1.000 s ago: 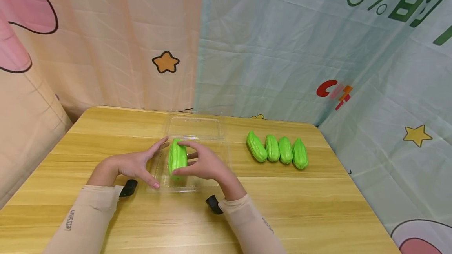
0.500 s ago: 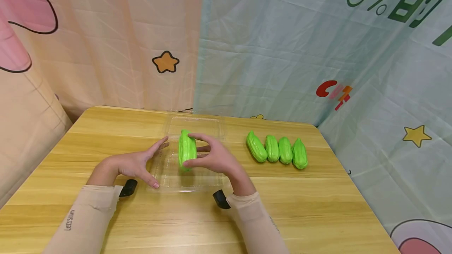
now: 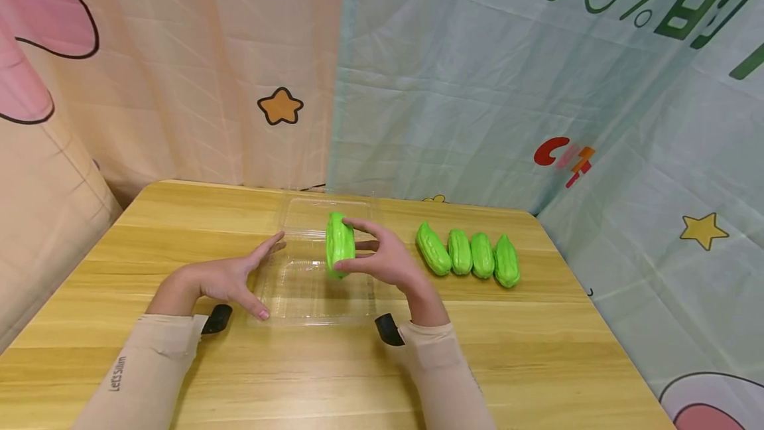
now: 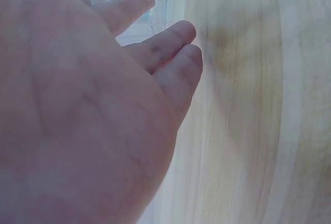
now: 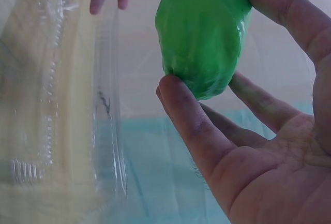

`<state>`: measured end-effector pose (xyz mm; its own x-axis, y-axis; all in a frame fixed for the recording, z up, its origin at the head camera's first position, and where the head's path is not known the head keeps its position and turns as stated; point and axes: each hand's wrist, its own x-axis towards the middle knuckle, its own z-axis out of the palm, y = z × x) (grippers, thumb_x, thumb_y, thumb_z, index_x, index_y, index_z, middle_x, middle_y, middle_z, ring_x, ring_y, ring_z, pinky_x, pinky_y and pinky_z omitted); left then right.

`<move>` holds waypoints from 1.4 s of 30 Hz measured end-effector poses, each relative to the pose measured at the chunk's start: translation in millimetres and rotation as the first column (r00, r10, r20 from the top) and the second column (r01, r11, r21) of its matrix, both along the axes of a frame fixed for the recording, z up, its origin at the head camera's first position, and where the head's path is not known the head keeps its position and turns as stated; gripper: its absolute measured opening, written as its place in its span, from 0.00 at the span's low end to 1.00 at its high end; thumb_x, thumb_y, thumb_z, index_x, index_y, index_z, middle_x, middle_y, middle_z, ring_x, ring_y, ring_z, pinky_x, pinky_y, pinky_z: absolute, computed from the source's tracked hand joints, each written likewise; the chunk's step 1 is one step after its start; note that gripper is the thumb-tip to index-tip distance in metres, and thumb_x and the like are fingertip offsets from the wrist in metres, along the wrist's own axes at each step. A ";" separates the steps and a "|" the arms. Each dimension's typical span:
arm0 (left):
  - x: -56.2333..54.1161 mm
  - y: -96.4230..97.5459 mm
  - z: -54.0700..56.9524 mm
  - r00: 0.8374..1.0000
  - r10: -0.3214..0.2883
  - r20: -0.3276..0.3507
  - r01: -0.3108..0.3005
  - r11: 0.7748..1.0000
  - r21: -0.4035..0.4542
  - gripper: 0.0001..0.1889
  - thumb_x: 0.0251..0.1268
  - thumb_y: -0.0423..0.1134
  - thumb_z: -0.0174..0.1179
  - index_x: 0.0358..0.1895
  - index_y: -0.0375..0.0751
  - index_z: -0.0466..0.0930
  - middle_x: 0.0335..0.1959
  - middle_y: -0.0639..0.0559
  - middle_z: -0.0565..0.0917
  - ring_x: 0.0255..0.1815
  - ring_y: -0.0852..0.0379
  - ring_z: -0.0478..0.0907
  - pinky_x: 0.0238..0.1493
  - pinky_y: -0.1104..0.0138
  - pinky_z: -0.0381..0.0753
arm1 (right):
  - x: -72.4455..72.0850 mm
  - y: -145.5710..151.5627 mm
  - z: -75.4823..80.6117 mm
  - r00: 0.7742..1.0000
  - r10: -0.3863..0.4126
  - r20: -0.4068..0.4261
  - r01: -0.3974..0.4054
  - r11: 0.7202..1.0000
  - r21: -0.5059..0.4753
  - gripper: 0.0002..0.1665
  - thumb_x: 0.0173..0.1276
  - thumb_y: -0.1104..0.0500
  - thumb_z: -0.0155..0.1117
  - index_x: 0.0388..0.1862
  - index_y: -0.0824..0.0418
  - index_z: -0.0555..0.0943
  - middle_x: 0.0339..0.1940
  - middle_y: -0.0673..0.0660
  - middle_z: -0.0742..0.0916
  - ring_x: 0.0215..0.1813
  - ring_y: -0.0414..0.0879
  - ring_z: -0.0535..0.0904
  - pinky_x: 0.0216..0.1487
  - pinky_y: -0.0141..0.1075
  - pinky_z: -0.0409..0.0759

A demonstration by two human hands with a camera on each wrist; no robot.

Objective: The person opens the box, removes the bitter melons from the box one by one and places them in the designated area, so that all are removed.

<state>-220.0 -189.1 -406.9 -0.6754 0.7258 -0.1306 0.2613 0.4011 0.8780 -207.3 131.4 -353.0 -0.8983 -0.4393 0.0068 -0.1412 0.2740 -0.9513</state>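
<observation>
My right hand (image 3: 386, 254) pinches a glossy, ridged green bitter melon (image 3: 339, 245) between thumb and fingertips. It is raised above the clear plastic clamshell box (image 3: 316, 318), over the right part of its base. In the right wrist view the bitter melon (image 5: 201, 38) shows its stem end, with the thumb and fingers on its sides. My left hand (image 3: 229, 277) holds nothing; its thumb and fingers are spread along the box's left side. Whether they touch the box is hard to tell. The lid lies open toward the far side.
Several more green bitter melons (image 3: 471, 256) lie in a row to the right of the box on the wooden table (image 3: 507, 350). Printed curtains (image 3: 418, 85) hang behind and to the right of the table.
My right hand has lifted the bitter melon from the left part of the box and carried it right and slightly away from me. The left hand and the box have stayed put.
</observation>
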 end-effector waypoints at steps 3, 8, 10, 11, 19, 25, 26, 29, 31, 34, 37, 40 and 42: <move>1.0 0.2 -0.1 1.000 0.002 0.004 -0.002 1.000 -0.007 0.74 0.48 0.39 0.80 0.80 0.48 0.19 0.81 0.37 0.30 0.77 0.29 0.26 0.69 0.31 0.34 | -0.7 8.7 1.6 1.000 -0.020 0.015 0.020 1.000 0.001 0.47 0.57 0.61 0.80 0.75 0.47 0.70 0.67 0.56 0.76 0.64 0.54 0.77 0.54 0.46 0.81; 1.7 0.2 0.5 1.000 0.005 0.012 -0.005 1.000 -0.014 0.74 0.48 0.39 0.80 0.80 0.49 0.18 0.81 0.37 0.30 0.77 0.29 0.26 0.69 0.31 0.34 | -3.0 24.8 3.1 0.997 -0.072 0.036 0.072 0.997 0.003 0.47 0.57 0.62 0.80 0.75 0.47 0.71 0.69 0.56 0.76 0.66 0.55 0.76 0.56 0.48 0.80; 1.7 0.1 0.9 1.000 0.004 0.013 -0.004 1.000 -0.011 0.74 0.48 0.39 0.80 0.80 0.49 0.18 0.81 0.38 0.30 0.78 0.29 0.26 0.69 0.31 0.34 | -4.9 31.0 2.4 0.995 -0.086 0.046 0.086 0.996 -0.010 0.47 0.58 0.62 0.79 0.75 0.48 0.70 0.69 0.57 0.75 0.67 0.56 0.75 0.57 0.50 0.80; 1.6 0.1 1.1 1.000 0.003 0.013 -0.003 1.000 -0.009 0.74 0.48 0.39 0.80 0.80 0.49 0.18 0.81 0.38 0.30 0.78 0.29 0.26 0.69 0.31 0.34 | -6.0 33.9 2.1 0.995 -0.091 0.047 0.092 0.996 -0.009 0.47 0.58 0.62 0.79 0.75 0.47 0.70 0.70 0.56 0.75 0.67 0.55 0.75 0.57 0.50 0.80; 1.7 -0.3 1.1 1.000 0.003 0.021 -0.003 1.000 -0.001 0.74 0.48 0.39 0.80 0.80 0.49 0.18 0.81 0.39 0.30 0.78 0.30 0.26 0.69 0.31 0.35 | -14.3 55.9 -2.4 0.990 -0.136 0.040 0.137 0.990 -0.024 0.46 0.61 0.64 0.76 0.76 0.48 0.69 0.77 0.51 0.67 0.70 0.56 0.72 0.61 0.52 0.76; 1.7 -0.2 0.4 1.000 0.002 0.025 -0.002 1.000 0.004 0.74 0.49 0.39 0.80 0.80 0.49 0.18 0.82 0.40 0.30 0.78 0.29 0.27 0.69 0.32 0.35 | -19.0 70.2 -9.8 0.967 -0.244 0.069 0.245 0.969 -0.010 0.45 0.60 0.68 0.74 0.76 0.50 0.70 0.78 0.54 0.66 0.71 0.59 0.69 0.61 0.52 0.75; 1.5 -0.2 0.3 1.000 0.001 0.025 -0.002 1.000 0.004 0.74 0.49 0.39 0.80 0.80 0.49 0.19 0.82 0.40 0.30 0.78 0.29 0.27 0.69 0.31 0.35 | -19.9 71.8 -11.4 0.964 -0.256 0.075 0.258 0.966 -0.008 0.45 0.60 0.69 0.74 0.76 0.50 0.70 0.78 0.54 0.66 0.72 0.59 0.68 0.61 0.52 0.75; 1.1 -0.1 0.0 1.000 0.001 0.025 -0.001 1.000 0.003 0.74 0.48 0.39 0.80 0.80 0.49 0.19 0.82 0.40 0.30 0.78 0.30 0.27 0.69 0.31 0.35 | -23.2 76.9 -17.0 0.958 -0.280 0.066 0.279 0.960 0.017 0.45 0.60 0.69 0.74 0.76 0.52 0.70 0.78 0.57 0.66 0.74 0.63 0.63 0.63 0.53 0.73; 1.0 -0.1 0.1 1.000 0.000 0.026 -0.001 1.000 0.002 0.74 0.48 0.39 0.80 0.80 0.49 0.18 0.82 0.40 0.30 0.78 0.30 0.26 0.69 0.31 0.35 | -25.4 80.0 -21.2 0.955 -0.291 0.064 0.289 0.957 0.034 0.45 0.60 0.68 0.74 0.76 0.53 0.70 0.78 0.58 0.66 0.75 0.64 0.61 0.65 0.53 0.71; 1.0 -0.1 0.4 1.000 0.001 0.029 -0.001 1.000 0.002 0.74 0.48 0.39 0.80 0.80 0.49 0.18 0.82 0.40 0.29 0.78 0.30 0.26 0.69 0.31 0.35 | -29.0 84.2 -27.8 0.950 -0.307 0.063 0.304 0.951 0.058 0.44 0.61 0.67 0.74 0.76 0.54 0.70 0.78 0.60 0.66 0.75 0.64 0.60 0.67 0.54 0.69; 0.9 0.0 0.7 1.000 0.002 0.029 -0.003 1.000 0.001 0.74 0.48 0.39 0.80 0.80 0.50 0.18 0.82 0.40 0.29 0.78 0.30 0.26 0.69 0.31 0.35 | -33.0 86.9 -34.9 0.944 -0.323 0.066 0.318 0.945 0.083 0.44 0.60 0.66 0.74 0.76 0.55 0.70 0.78 0.60 0.66 0.77 0.61 0.58 0.69 0.55 0.66; 0.6 0.1 0.6 1.000 0.001 0.028 -0.001 1.000 0.000 0.74 0.49 0.39 0.80 0.80 0.50 0.18 0.82 0.40 0.29 0.78 0.30 0.26 0.69 0.31 0.35 | -36.2 87.7 -41.1 0.935 -0.349 0.070 0.341 0.934 0.108 0.46 0.59 0.65 0.75 0.76 0.55 0.69 0.78 0.60 0.66 0.79 0.59 0.54 0.73 0.54 0.61; 0.2 0.2 0.2 1.000 -0.002 0.026 0.002 1.000 0.000 0.74 0.49 0.39 0.80 0.80 0.50 0.18 0.82 0.40 0.30 0.78 0.30 0.26 0.69 0.31 0.35 | -37.5 87.8 -44.0 0.924 -0.375 0.067 0.365 0.922 0.133 0.46 0.58 0.65 0.75 0.76 0.55 0.69 0.79 0.60 0.64 0.79 0.58 0.53 0.74 0.54 0.59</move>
